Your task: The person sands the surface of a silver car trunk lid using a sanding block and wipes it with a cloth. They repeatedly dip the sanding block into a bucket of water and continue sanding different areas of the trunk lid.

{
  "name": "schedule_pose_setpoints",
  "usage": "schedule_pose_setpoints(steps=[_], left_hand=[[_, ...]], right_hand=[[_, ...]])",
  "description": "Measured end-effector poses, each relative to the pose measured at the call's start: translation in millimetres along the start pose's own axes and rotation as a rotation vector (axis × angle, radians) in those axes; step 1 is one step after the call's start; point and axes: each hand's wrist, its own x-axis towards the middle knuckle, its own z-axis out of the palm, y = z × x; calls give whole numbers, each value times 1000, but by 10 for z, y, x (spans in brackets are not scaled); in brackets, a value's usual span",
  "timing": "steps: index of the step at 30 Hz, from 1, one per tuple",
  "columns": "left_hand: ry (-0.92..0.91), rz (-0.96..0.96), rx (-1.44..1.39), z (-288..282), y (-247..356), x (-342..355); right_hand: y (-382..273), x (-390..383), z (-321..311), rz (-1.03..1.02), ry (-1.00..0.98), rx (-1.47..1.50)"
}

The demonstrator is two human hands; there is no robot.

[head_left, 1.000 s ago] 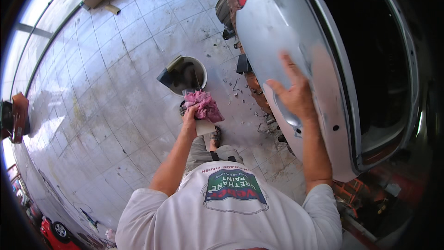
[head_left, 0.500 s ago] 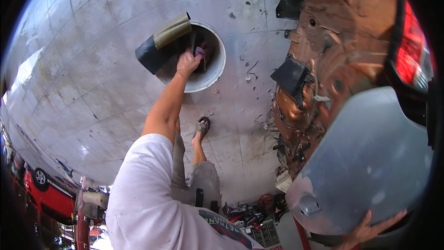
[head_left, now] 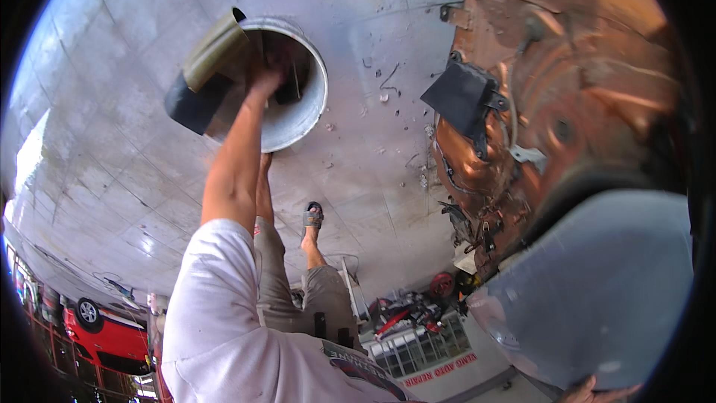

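Head view, read left to right. At the lower left rim I see a red car (head_left: pixel 112 336) parked beyond the tiled floor (head_left: pixel 97 172).

My left arm runs up from the white shirt sleeve (head_left: pixel 216 306) into a pale bucket (head_left: pixel 309 97) standing on the floor. The left hand (head_left: pixel 267 78) is inside the bucket mouth, below its rim. I cannot tell whether the fingers are spread or clamped on anything; the bucket interior is dark and hides them.

A folded olive and black sheet (head_left: pixel 205 67) hangs over the bucket's left rim, touching it.

Below the bucket, my sandalled foot (head_left: pixel 313 216) rests on the floor.

Right of centre stands a stripped car body (head_left: pixel 567 97), rust-brown, with a black bracket (head_left: pixel 462 97) fixed to its left edge and loose wiring beneath.

At lower right a grey panel (head_left: pixel 604 291) fills the view. My right hand (head_left: pixel 589 390) shows only as fingertips at the panel's lower edge, touching it; its grip is mostly out of frame, so I cannot tell its state.
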Motion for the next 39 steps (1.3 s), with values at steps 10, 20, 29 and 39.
schedule_pose_setpoints(steps=[10, 20, 29, 39], left_hand=[[6, -352, -1289, -2500, 1898, -2744], [37, 399, -812, -4653, 3523, -4238], [232, 58, -1389, -4691, 4172, -4200], [768, 529, -134, -4497, 6702, -3627]], right_hand=[[-458, -12, -68, 52, 105, -27], [-3028, 54, 620, 318, -370, 2821], [-1213, 707, -709, -1, 140, 1846], [453, -408, -506, -144, 302, 362]])
